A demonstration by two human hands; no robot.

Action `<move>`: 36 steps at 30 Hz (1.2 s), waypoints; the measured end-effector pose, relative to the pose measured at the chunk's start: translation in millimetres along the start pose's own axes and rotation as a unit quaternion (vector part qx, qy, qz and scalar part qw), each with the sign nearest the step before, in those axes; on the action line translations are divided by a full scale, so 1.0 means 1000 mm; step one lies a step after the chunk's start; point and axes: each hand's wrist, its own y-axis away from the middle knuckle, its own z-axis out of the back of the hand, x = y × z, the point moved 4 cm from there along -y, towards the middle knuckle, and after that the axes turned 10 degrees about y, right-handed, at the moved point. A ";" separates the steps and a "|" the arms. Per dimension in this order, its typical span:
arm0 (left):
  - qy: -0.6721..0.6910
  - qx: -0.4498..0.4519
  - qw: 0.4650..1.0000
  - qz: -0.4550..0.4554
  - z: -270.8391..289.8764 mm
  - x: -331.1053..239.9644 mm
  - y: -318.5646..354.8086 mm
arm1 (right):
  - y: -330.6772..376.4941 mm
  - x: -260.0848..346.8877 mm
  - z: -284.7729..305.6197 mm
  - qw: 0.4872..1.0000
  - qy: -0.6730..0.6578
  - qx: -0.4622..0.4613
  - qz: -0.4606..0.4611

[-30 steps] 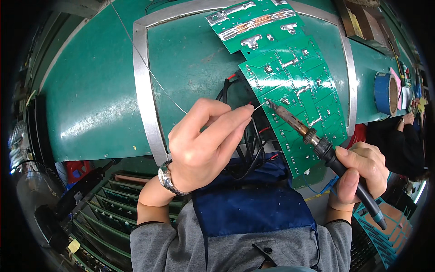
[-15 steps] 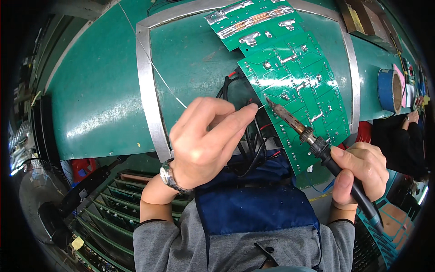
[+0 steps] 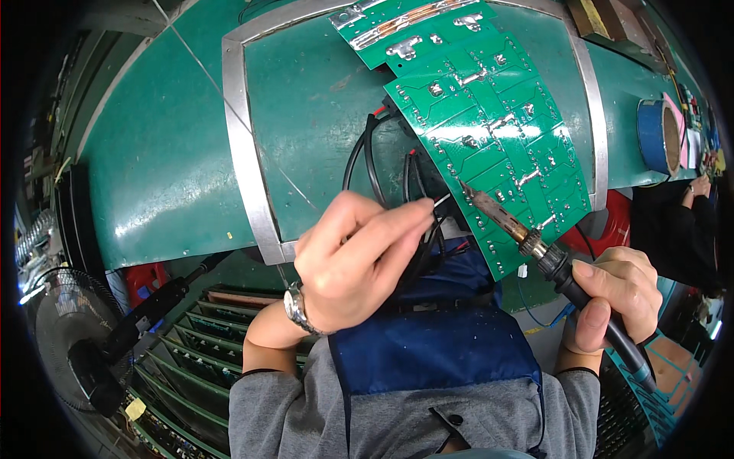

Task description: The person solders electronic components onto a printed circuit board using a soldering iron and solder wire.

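Observation:
A green circuit board (image 3: 489, 141) with shiny solder joints lies over the near edge of the green bench, solder side up. My right hand (image 3: 618, 294) grips the black handle of a soldering iron (image 3: 547, 256), whose dark tip rests at or just over joints along the board's left edge. Pinched between the thumb and fingers of my left hand (image 3: 363, 256) is a thin solder wire (image 3: 441, 200), its end close to the iron's tip. Whether the wire touches the board I cannot tell. Black cables with red ends (image 3: 371, 149) come out from beneath the board.
A metal frame strip (image 3: 248, 153) borders the work area. To the right stands a blue tape roll (image 3: 656, 138); a wooden box (image 3: 615, 34) sits at the far right. A fan (image 3: 84, 329) and a rack of boards (image 3: 199, 336) are at lower left. Another person's arm (image 3: 692, 195) shows at right.
The board has shifted slightly up and left in view. Both hands, with the solder wire and the iron, have come a little nearer, to joints lower on the board's left edge.

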 end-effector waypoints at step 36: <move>0.207 0.086 0.973 0.061 -0.009 -0.011 0.027 | 0.015 0.017 0.025 0.996 0.081 0.011 -0.029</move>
